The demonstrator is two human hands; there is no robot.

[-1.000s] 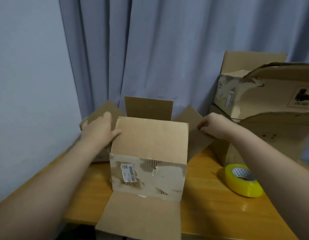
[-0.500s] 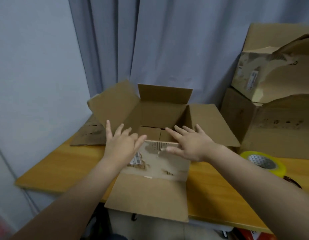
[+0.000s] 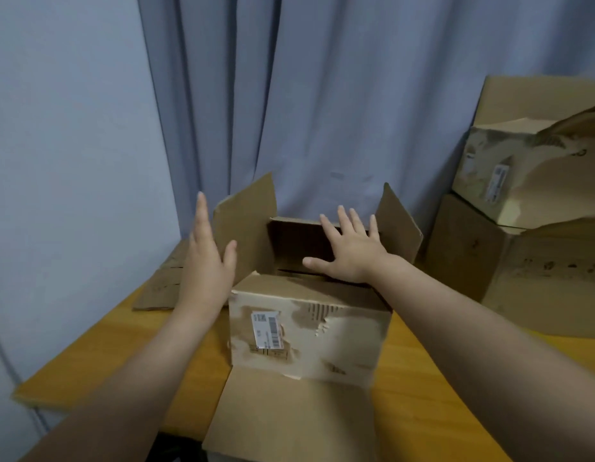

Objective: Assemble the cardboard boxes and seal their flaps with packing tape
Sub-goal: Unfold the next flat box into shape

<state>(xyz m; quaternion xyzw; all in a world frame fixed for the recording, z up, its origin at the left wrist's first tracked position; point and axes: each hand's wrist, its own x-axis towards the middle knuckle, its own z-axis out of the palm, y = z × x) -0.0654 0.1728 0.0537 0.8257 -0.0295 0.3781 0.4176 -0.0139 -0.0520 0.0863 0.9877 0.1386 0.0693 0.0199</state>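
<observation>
Table (image 3: 99, 341): orange wood, before grey curtain (image 3: 322, 95)
Box (image 3: 309, 338): open, at table's near edge
Left hand (image 3: 206, 268): fingers straight, beside left flap (image 3: 246, 228)
Right hand (image 3: 351, 253): splayed over the opening
Far right: stacked boxes (image 3: 522, 245)

The box (image 3: 309, 335) at centre stands open on top, between its raised left flap (image 3: 249, 221) and right flap (image 3: 399, 228). Stacked boxes (image 3: 539, 271) wall off the right edge; flat cardboard (image 3: 156, 288) lies centre left.

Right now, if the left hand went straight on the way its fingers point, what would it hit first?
Probably the curtain behind the table. The left hand points away alongside the box's raised left flap, so it could brush that flap first; depth is unclear.
</observation>
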